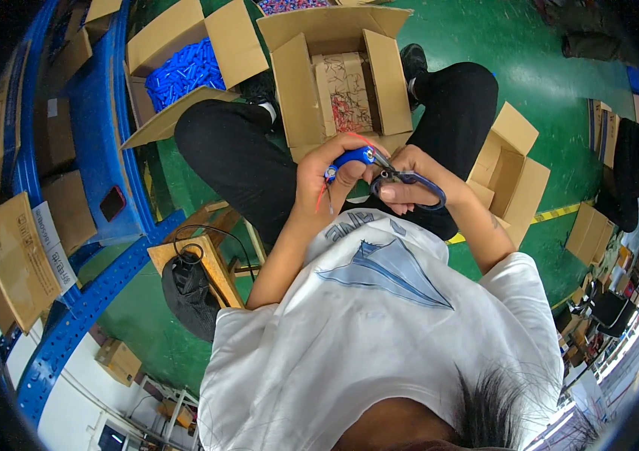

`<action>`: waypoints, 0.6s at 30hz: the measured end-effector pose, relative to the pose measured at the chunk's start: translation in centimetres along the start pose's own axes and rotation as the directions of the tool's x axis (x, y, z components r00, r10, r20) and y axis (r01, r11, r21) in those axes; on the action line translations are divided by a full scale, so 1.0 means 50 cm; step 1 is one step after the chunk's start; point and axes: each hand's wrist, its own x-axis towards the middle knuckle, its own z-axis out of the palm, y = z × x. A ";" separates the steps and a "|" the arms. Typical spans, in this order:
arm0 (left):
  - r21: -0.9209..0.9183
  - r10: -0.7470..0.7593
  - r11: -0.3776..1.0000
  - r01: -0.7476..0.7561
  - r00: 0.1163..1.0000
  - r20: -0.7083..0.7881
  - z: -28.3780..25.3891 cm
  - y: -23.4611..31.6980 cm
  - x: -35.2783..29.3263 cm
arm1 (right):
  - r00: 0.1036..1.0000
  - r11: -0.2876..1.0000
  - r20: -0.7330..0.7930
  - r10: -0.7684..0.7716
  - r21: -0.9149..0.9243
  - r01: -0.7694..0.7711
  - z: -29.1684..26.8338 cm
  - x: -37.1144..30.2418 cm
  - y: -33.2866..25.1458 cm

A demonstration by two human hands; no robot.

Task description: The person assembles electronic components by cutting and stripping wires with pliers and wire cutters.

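My left hand (319,171) is closed around a blue cylindrical battery cell (351,157) with a red wire and a dark wire trailing from it. A second round end in blue wrap shows by the fingers, and I cannot tell if it belongs to the same pack. In my right hand (411,178) is a hand tool with dark blue handles (432,192) and short grey jaws. Whether it is pliers or scissors I cannot make out. Its jaws lie against the wired end of the cell. Both hands meet above my lap.
Between my feet stands an open carton (299,83) holding cardboard and red and black wire bits. Left of it, another carton (173,34) is heaped with blue cells (186,74). An open carton (500,169) sits at right; a wooden stool (218,270) and blue rack (101,150) are at left.
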 end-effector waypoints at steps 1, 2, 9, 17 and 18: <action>0.000 0.001 1.000 -0.001 1.000 0.000 -0.002 0.003 0.001 | 1.000 1.000 0.000 0.000 -0.001 0.000 -0.004 -0.001 0.006; 0.032 -0.019 0.999 0.019 1.000 0.012 -0.004 0.009 0.002 | 0.997 0.989 -0.073 -0.018 -0.148 0.007 -0.011 -0.005 0.016; 0.077 -0.015 0.997 0.018 0.999 -0.031 -0.008 0.003 0.000 | 0.915 0.629 -0.247 -0.320 -0.777 0.011 -0.017 -0.012 -0.028; 0.151 -0.010 0.989 0.004 0.999 0.038 -0.013 0.003 0.001 | 0.880 0.532 -0.312 -0.359 -0.843 -0.082 -0.008 -0.019 -0.031; 0.184 0.000 0.983 -0.008 0.999 0.044 -0.012 0.004 0.002 | 0.878 0.520 -0.311 -0.363 -0.850 -0.086 -0.006 -0.018 -0.034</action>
